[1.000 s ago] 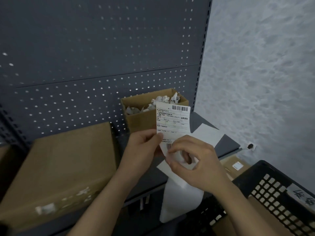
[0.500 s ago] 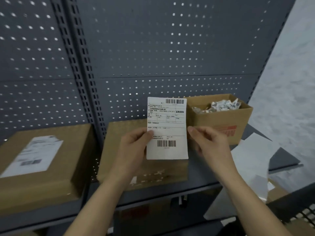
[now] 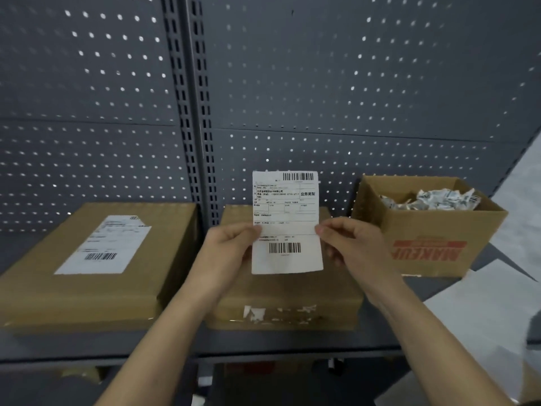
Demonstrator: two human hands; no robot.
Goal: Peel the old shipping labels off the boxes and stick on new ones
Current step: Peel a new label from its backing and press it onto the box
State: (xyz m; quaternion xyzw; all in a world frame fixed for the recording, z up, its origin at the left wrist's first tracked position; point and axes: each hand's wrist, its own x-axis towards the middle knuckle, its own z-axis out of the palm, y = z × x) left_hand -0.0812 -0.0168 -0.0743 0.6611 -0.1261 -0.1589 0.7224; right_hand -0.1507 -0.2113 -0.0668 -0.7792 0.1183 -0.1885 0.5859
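A white shipping label point(image 3: 286, 221) with two barcodes is held upright above the middle cardboard box point(image 3: 287, 300). My left hand point(image 3: 227, 253) pinches its left edge and my right hand point(image 3: 352, 250) pinches its right edge. The middle box bears only torn white label scraps point(image 3: 278, 312) on its near part. To the left lies a flat cardboard box point(image 3: 164, 259) with a white label point(image 3: 105, 247) stuck on its top.
An open carton point(image 3: 439, 247) with red print stands at the right, holding crumpled label scraps point(image 3: 430, 197). White backing sheets point(image 3: 480, 312) hang over the shelf's right end. A grey pegboard wall point(image 3: 292, 98) rises behind the shelf point(image 3: 263, 344).
The view swung left from the shelf's right end to the boxes. My right hand went from peeling at the label's bottom to pinching its right edge; the label is now held flat over the middle box.
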